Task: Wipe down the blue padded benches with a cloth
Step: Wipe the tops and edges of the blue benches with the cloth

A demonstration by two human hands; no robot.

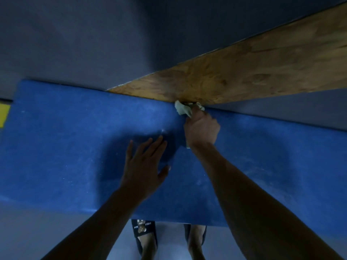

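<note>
A wide blue padded bench (65, 139) runs across the view below me. My right hand (201, 129) grips a crumpled pale green cloth (183, 109) at the bench's far edge, where the padding meets a wooden board. My left hand (144, 166) rests flat on the middle of the bench top, fingers spread and straight, a short way left of the right hand. Most of the cloth is hidden inside my right fist.
A slanted plywood board (253, 72) rises from the bench's far edge to the upper right. Dark blue-grey wall padding (84, 40) fills the back. A yellow patch (3, 114) sits at the far left edge. My feet in dark sandals (145, 235) stand on the floor below the bench.
</note>
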